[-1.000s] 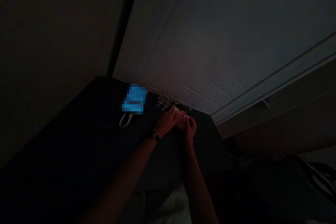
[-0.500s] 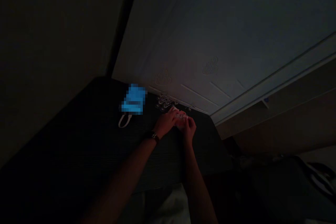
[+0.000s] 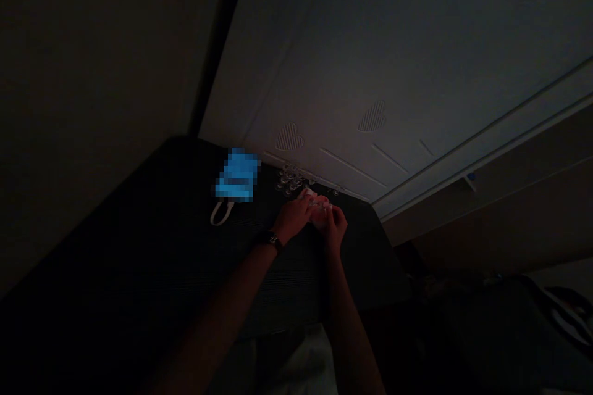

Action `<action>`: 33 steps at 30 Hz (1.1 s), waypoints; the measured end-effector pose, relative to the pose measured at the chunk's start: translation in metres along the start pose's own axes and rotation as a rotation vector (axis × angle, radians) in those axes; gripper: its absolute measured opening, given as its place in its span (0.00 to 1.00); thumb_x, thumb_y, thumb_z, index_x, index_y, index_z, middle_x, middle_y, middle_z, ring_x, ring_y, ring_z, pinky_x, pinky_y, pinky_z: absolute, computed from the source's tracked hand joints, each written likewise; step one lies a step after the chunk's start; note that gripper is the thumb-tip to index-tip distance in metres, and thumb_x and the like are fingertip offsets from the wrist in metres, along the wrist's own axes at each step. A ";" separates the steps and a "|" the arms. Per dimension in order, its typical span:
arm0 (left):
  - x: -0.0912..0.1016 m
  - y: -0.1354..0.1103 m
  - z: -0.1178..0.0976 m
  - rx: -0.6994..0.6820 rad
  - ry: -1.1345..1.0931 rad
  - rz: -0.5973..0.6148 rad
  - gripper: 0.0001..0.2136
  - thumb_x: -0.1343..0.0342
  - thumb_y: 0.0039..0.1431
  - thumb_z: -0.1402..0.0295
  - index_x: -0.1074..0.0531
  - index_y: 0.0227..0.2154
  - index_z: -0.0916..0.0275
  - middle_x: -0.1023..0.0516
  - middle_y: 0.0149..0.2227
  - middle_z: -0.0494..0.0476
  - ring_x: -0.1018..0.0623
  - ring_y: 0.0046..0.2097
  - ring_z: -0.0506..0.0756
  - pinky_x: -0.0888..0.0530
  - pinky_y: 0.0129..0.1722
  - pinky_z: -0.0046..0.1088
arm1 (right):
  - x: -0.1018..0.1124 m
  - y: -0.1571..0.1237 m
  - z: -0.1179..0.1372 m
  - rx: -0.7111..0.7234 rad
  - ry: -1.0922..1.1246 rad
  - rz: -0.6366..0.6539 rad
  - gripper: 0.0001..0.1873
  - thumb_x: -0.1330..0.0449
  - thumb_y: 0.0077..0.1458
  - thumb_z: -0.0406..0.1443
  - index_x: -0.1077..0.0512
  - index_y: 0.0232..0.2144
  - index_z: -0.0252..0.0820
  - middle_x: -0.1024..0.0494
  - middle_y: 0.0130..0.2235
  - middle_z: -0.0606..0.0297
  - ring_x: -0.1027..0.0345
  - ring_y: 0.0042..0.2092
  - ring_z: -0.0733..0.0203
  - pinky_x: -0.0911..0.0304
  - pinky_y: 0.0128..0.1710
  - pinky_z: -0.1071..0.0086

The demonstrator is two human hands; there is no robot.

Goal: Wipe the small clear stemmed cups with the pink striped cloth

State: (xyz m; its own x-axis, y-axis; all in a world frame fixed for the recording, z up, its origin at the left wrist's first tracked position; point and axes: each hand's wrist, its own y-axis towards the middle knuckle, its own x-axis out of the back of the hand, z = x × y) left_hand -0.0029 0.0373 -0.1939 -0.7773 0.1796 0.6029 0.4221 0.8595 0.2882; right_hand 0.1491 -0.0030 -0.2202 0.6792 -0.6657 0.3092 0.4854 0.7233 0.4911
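A small, pale, reddish-lit thing (image 3: pixel 319 215) with white edges is between my two hands; it is too dark to name its kind. My left hand (image 3: pixel 293 218), with a dark watch (image 3: pixel 272 239) on its wrist, closes its fingers on the left side of it. On the other side my right hand (image 3: pixel 337 226) pinches its right edge, thumb and fingers together. Just beyond my left hand lies a cluster of small, clear, ring-shaped pieces (image 3: pixel 291 178). One similar piece (image 3: pixel 336 190) lies by itself past my right hand.
A blurred bright blue rectangle (image 3: pixel 238 176) with a light loop strap (image 3: pixel 221 213) lies on the dark table (image 3: pixel 208 259), left of the hands. Behind stands a pale panel with embossed hearts (image 3: pixel 290 137). Dark items (image 3: pixel 509 321) fill the lower right.
Hardly anything differs. The right fingers shift very slightly on the pale thing, and the light on the panel looks a bit warmer and dimmer.
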 end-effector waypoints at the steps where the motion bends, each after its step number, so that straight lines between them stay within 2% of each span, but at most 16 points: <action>1: 0.000 0.000 0.000 0.002 0.001 -0.003 0.16 0.43 0.66 0.64 0.30 0.54 0.62 0.25 0.52 0.60 0.21 0.48 0.59 0.22 0.46 0.43 | 0.000 0.000 0.000 0.002 0.000 0.002 0.15 0.41 0.63 0.42 0.28 0.47 0.37 0.23 0.46 0.60 0.25 0.44 0.58 0.27 0.43 0.59; 18: 0.000 0.002 0.003 0.057 0.010 -0.016 0.16 0.44 0.66 0.63 0.31 0.54 0.62 0.24 0.51 0.60 0.21 0.46 0.58 0.22 0.45 0.43 | 0.001 0.000 0.000 0.008 -0.009 -0.010 0.16 0.41 0.63 0.41 0.29 0.48 0.38 0.23 0.47 0.59 0.26 0.44 0.58 0.27 0.43 0.59; 33: -0.002 -0.001 0.002 0.026 0.024 -0.031 0.17 0.43 0.66 0.64 0.31 0.55 0.62 0.24 0.52 0.61 0.21 0.47 0.59 0.22 0.46 0.43 | -0.001 0.000 -0.003 0.011 -0.005 0.016 0.16 0.41 0.63 0.42 0.28 0.48 0.37 0.23 0.47 0.60 0.26 0.44 0.58 0.27 0.43 0.59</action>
State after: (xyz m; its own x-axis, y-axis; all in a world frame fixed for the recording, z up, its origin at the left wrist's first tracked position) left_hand -0.0027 0.0374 -0.1967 -0.7782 0.1412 0.6119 0.3854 0.8767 0.2878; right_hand 0.1506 -0.0016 -0.2228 0.6837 -0.6553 0.3212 0.4688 0.7317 0.4949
